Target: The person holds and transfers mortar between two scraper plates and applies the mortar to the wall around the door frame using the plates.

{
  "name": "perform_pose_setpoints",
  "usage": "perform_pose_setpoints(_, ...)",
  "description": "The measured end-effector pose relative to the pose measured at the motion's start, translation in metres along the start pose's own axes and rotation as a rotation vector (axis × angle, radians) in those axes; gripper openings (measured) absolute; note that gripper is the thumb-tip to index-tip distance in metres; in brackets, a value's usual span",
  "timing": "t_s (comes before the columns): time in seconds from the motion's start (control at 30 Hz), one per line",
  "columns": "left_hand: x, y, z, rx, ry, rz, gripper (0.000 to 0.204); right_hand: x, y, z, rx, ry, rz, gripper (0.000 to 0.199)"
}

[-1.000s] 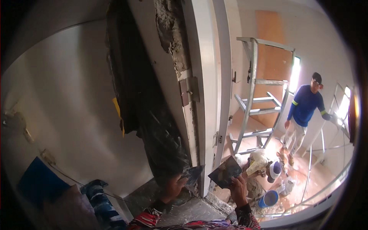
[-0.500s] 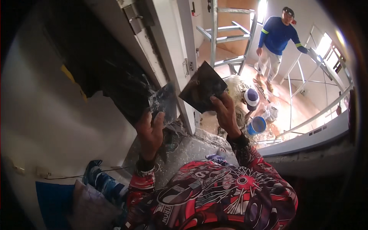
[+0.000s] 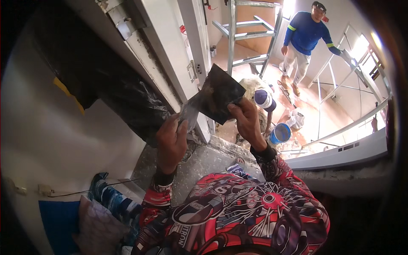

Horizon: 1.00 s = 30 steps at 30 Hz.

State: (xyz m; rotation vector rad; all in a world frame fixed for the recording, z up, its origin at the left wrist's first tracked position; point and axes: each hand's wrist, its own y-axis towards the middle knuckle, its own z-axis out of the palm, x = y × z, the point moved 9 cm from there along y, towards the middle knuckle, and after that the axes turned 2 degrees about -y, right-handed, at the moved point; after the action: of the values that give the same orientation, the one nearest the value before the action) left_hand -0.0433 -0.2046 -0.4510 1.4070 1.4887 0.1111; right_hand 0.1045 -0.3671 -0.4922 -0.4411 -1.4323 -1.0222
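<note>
Looking down past our patterned red sleeves, we see both hands raised in front of the chest, each closed on a plastering tool. Our left hand [image 3: 171, 142] grips the handle of a putty knife [image 3: 190, 114]; the fingers are wrapped together around it, and the blade rises from the fist with its long axis tilted up and to the right, its working edge pointing toward the dark plate. Our right hand [image 3: 247, 123] holds a dark square hawk plate [image 3: 221, 94]; thumb and fingers are clamped on its lower right corner. The plate is turned corner-up, like a diamond, its face toward us, and the knife's tip touches or overlaps its left side; we cannot tell which.

Below the hands lies a dusty grey concrete floor [image 3: 204, 163]. To the left stands a white wall [image 3: 55, 140] with a dark, smeared opening above it, and a white door frame [image 3: 170, 55] bearing metal hinges runs up beside the tools.

Beyond the threshold, just right of the right hand, a blue bucket [image 3: 280, 133] and a white bucket with a blue lid [image 3: 264, 100] sit on a lower floor. Farther off stands a metal scaffold ladder [image 3: 250, 29], and near it another person in a blue long-sleeved shirt [image 3: 307, 36].
</note>
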Motion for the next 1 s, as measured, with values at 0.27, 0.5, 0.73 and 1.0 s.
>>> perform_pose_setpoints(0.27, 0.034, -0.005, 0.055, 0.206, -0.051, -0.180, 0.015, -0.002, 0.023, -0.027, 0.037, -0.465, -0.089, 0.012)
perform_pose_setpoints(0.5, 0.094, -0.044, 0.110, 0.109, -1.186, -0.974, 0.027, -0.041, 0.041, -0.042, 0.016, -0.176, 0.189, 0.018)
perform_pose_setpoints(0.73, 0.071, -0.034, 0.103, 0.195, -1.071, -0.713, 0.045, -0.115, 0.021, -0.078, 0.001, -0.261, 0.297, 0.021)
perform_pose_setpoints(1.0, 0.075, -0.027, 0.086, 0.083, -1.219, -0.796, 0.023, -0.079, 0.007, -0.041, 0.060, 0.215, 0.335, 0.023)
